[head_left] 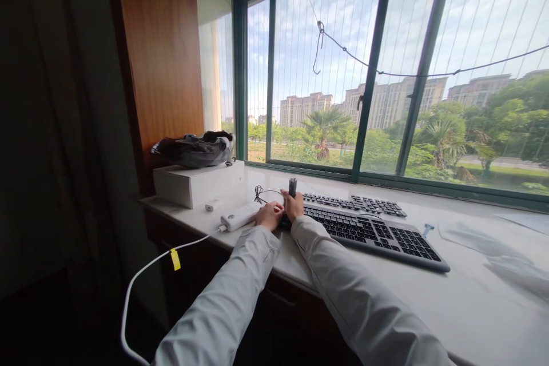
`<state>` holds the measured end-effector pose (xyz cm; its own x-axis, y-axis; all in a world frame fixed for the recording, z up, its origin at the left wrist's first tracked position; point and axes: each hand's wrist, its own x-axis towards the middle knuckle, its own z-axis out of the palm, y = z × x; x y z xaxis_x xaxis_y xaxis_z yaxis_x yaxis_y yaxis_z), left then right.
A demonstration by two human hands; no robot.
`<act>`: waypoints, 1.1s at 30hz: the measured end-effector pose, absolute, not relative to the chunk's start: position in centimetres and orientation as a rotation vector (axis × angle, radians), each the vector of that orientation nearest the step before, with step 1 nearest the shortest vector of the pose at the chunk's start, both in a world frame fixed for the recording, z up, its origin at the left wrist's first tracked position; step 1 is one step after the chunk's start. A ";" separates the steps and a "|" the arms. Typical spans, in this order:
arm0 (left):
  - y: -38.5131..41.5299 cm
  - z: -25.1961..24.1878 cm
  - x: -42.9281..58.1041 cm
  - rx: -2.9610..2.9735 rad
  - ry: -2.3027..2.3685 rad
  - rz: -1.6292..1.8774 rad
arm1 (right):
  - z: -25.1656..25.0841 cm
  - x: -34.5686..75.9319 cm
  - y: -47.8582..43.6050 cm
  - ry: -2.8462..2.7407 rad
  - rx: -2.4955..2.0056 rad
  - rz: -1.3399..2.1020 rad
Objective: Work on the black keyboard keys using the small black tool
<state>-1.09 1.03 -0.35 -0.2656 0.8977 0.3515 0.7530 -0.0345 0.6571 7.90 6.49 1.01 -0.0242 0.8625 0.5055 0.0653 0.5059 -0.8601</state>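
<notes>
My right hand (294, 206) is closed around a short, black, handle-like object (292, 186) that stands upright from the fist; its lower end is hidden. Close beside it, my left hand (270, 216) has its fingers drawn together at the left end of a black keyboard (369, 231). What those fingers pinch, if anything, does not show. Behind the keyboard lie rows of loose black keycaps (364, 204). A small blue-grey tool (428, 229) rests past the keyboard's far right side.
A white power strip (240, 216) with a white cord (143, 271) lies left of my hands. Near it are a small white adapter (211, 205), a thin black cable (259, 193), and a white box (197, 183) under a plastic bag (195, 148). Clear plastic (484, 246) lies right.
</notes>
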 end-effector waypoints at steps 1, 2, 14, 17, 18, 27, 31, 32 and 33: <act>1.0 -0.3 -1.1 1.787 2.047 1.180 | 1.0 7.9 6.5 -1.488 -0.861 0.756; 1.0 -0.3 -1.1 1.794 2.045 1.176 | 1.0 7.9 6.4 -1.501 -0.865 0.741; 0.8 -0.1 -1.3 1.834 1.936 1.242 | 1.1 7.7 5.5 -1.507 -0.753 0.743; 1.3 -0.4 -1.4 1.797 1.875 1.324 | 1.3 8.0 6.1 -1.401 -0.764 0.758; 1.5 -0.5 -1.5 1.775 1.861 1.361 | 1.5 8.3 6.3 -1.387 -0.786 0.727; 2.0 -0.8 -1.9 1.566 2.000 1.560 | 2.6 11.1 5.2 -1.846 -1.204 -0.011; 1.5 -0.4 -1.9 1.531 2.033 1.564 | 2.8 10.8 4.1 -2.070 -1.347 -0.085; 1.4 -0.2 -1.9 1.531 2.055 1.544 | 2.9 10.8 4.0 -2.103 -1.360 -0.092; 1.3 -0.1 -1.9 1.537 2.079 1.518 | 3.0 10.8 3.9 -2.127 -1.368 -0.101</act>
<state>-1.86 1.25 -0.10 -0.4669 0.7796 0.4174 0.6351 -0.0328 0.7717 10.82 3.90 2.96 -0.2880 0.8038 0.5206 0.8494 0.4655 -0.2488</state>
